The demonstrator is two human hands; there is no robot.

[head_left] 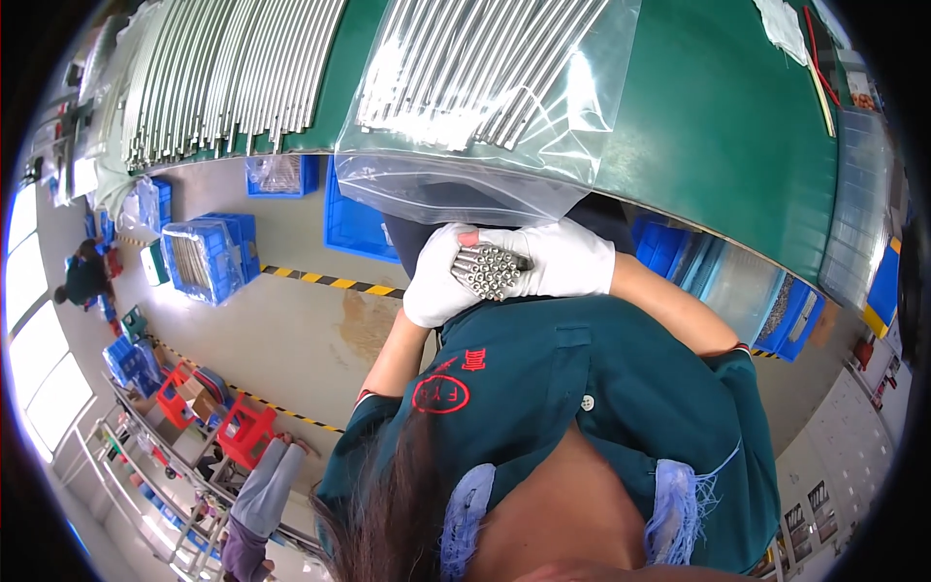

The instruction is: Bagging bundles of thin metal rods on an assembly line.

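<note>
Both my hands wear white gloves and are closed around one bundle of thin metal tubes (493, 272), held before my body just below the table edge. The tube ends point toward me, and the rest of their length is hidden by the gloves. My left hand (432, 279) wraps the bundle's left side. My right hand (567, 260) grips it from the right. A bare fingertip shows between the gloves. Just beyond my hands, a clear plastic bag (572, 165) with long metal tubes (465, 73) in it lies on the green table (713, 126), its mouth overhanging the edge.
A row of long metal tubes (228, 82) covers the table's left part. Blue crates (354, 218) stand under the table, and a wrapped crate (208, 257) sits on the floor at left. A clear plastic box (858, 194) is at far right. Other people are at left.
</note>
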